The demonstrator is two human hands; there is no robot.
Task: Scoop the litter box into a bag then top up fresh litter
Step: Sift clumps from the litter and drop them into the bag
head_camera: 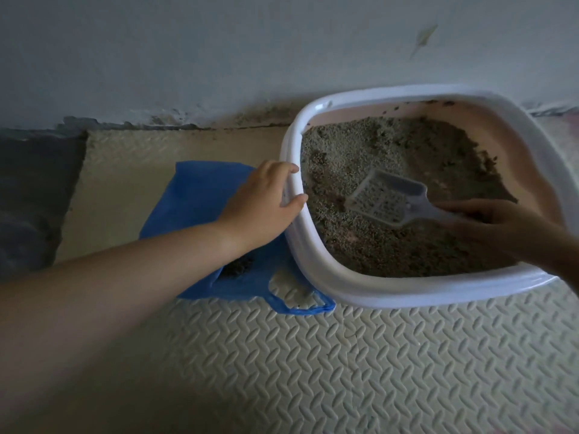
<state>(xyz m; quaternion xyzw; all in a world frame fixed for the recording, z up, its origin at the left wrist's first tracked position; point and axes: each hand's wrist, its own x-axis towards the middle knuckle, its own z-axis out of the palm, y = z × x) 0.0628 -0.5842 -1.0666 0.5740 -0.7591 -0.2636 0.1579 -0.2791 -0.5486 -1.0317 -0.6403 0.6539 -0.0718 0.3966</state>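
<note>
A white-rimmed litter box [369, 291] with a pinkish inside sits on the floor at the right, holding grey-brown litter [369, 151]. My left hand [266, 198] grips its left rim, fingers curled over the edge. My right hand [488, 223] holds the handle of a pale slotted scoop [376, 200], whose head lies on the litter in the middle of the box. A blue plastic bag [194, 195] lies flat on the floor left of the box, partly under my left arm. A dark clump of litter [238, 266] shows at the bag's opening.
Cream foam floor mats [344, 371] with a herringbone texture cover the floor in front. A pale wall [219, 57] runs close behind the box, with litter crumbs along its base. A dark grey patch [31, 189] lies at the far left.
</note>
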